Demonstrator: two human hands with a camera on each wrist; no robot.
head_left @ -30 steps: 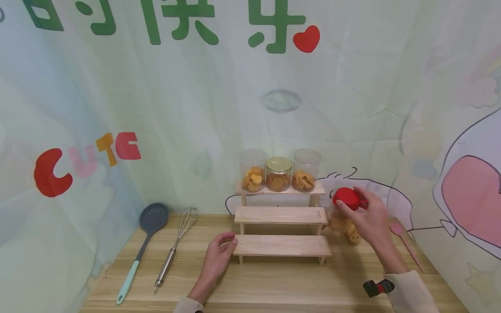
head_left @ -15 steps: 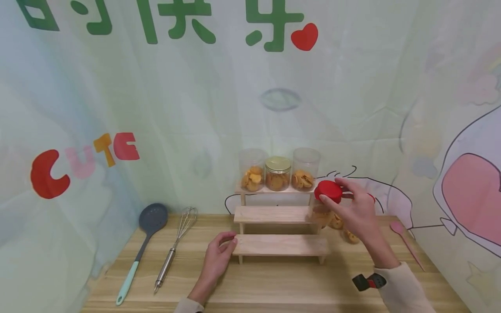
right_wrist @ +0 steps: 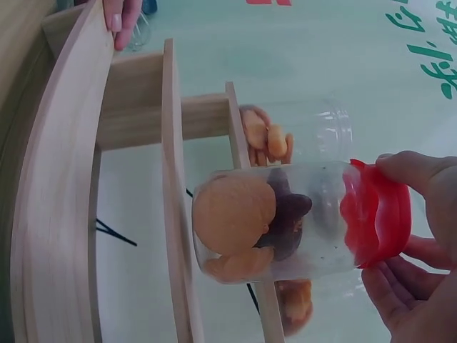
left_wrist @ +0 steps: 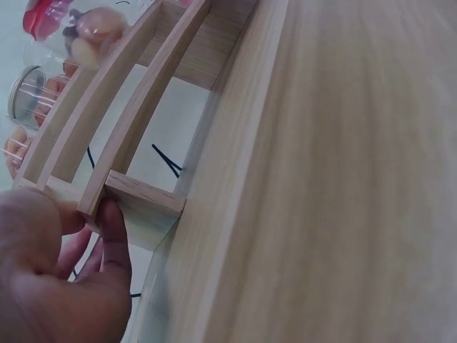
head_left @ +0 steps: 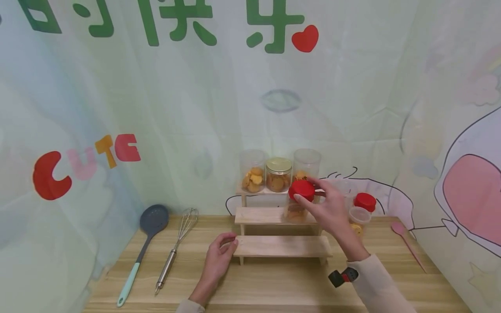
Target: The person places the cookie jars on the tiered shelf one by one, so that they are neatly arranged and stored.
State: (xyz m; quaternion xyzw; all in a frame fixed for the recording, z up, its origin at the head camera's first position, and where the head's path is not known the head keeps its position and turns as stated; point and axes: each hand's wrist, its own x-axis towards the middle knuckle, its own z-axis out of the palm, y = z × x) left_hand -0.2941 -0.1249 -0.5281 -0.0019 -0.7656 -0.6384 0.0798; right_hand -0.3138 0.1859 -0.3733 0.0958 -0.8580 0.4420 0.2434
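My right hand (head_left: 330, 206) holds a clear cookie jar (right_wrist: 314, 221) by its red lid (head_left: 301, 190), fingers and thumb round the lid. Upright, the jar hangs at the middle step of a three-step wooden rack (head_left: 282, 246); whether its base touches the step I cannot tell. Light and dark cookies lie in its bottom. My left hand (head_left: 217, 258) pinches the left end of the rack's lowest step, as the left wrist view shows. Along the top step stand a clear cookie jar (head_left: 252, 171), a gold-lidded jar (head_left: 278, 176) and another clear jar (head_left: 307, 158), partly behind my right hand.
Right of the rack, behind my right forearm, stand a red-lidded jar (head_left: 365, 202) and a clear-lidded jar (head_left: 359, 216). A pink spoon (head_left: 408, 245) lies at the right edge. On the left lie a grey skimmer (head_left: 154, 219) and a whisk (head_left: 172, 252). Printed cloth hangs behind.
My right hand has carried the red-lidded jar leftward from beside the rack to the middle step, uncovering the jars at the right. My left hand has stayed on the rack.
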